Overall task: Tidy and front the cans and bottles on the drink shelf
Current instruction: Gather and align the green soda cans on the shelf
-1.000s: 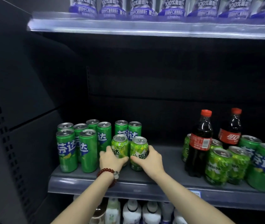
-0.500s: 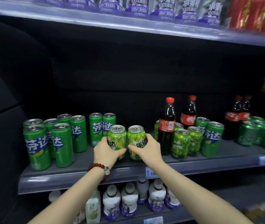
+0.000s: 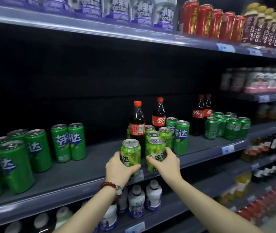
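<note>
head cam | one view only | faces forward and slightly down at shelf (image 3: 76,172) | close, arm's reach | wide-angle

Two short light-green drink cans standing at the front edge of the grey drink shelf (image 3: 76,172).
Left short light-green can (image 3: 130,153) and right short light-green can (image 3: 155,153) are standing upright, side by side, just apart, directly before the red-capped dark cola bottle (image 3: 137,121) and similar cans.
</note>
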Action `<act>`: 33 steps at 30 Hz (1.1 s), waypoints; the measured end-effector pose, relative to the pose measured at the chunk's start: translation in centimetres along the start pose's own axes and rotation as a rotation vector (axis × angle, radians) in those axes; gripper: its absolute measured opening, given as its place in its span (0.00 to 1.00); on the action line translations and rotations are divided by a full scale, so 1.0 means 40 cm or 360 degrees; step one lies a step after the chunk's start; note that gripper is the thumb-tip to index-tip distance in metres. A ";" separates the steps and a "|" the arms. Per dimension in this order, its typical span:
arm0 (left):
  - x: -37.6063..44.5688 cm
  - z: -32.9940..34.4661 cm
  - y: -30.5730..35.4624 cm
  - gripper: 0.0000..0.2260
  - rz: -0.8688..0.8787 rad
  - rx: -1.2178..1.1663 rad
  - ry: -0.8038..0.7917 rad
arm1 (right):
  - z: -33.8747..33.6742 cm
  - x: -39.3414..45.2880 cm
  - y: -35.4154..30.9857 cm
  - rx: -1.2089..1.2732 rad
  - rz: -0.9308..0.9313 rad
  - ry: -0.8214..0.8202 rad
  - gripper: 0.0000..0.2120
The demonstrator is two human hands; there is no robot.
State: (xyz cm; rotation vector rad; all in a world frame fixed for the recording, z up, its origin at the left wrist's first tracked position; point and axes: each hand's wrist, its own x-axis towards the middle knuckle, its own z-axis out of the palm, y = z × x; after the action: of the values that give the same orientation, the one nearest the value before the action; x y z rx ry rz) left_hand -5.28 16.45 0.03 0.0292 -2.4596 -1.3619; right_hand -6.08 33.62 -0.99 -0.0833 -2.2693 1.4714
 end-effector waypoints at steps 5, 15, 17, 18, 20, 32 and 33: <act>0.006 0.109 0.067 0.24 -0.0010 -0.0103 0.0009 | -0.086 0.068 0.065 0.0027 0.0001 0.0077 0.22; 0.010 0.298 0.158 0.21 -0.0214 -0.0097 0.0386 | -0.144 0.207 0.137 0.0106 -0.0129 -0.0112 0.22; 0.016 0.311 0.162 0.21 -0.0244 -0.0069 0.0461 | -0.138 0.217 0.143 0.0101 -0.0136 -0.0133 0.23; 0.022 0.315 0.162 0.22 -0.0257 -0.0055 0.0484 | -0.134 0.223 0.143 0.0096 -0.0139 -0.0146 0.23; 0.037 0.318 0.158 0.24 -0.0279 -0.0017 0.0494 | -0.121 0.231 0.143 0.0107 -0.0139 -0.0161 0.24; 0.095 0.294 0.130 0.27 -0.0294 0.0224 0.0532 | -0.045 0.259 0.155 0.0182 -0.0106 -0.0140 0.24; 0.097 0.293 0.127 0.27 -0.0284 0.0225 0.0526 | -0.044 0.259 0.158 0.0179 -0.0100 -0.0142 0.24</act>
State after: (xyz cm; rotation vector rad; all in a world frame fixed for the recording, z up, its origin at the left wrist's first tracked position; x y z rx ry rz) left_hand -11.67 28.18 -0.43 0.4782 -2.3065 -1.1390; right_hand -15.93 40.75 -2.62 0.0881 -2.2313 1.5955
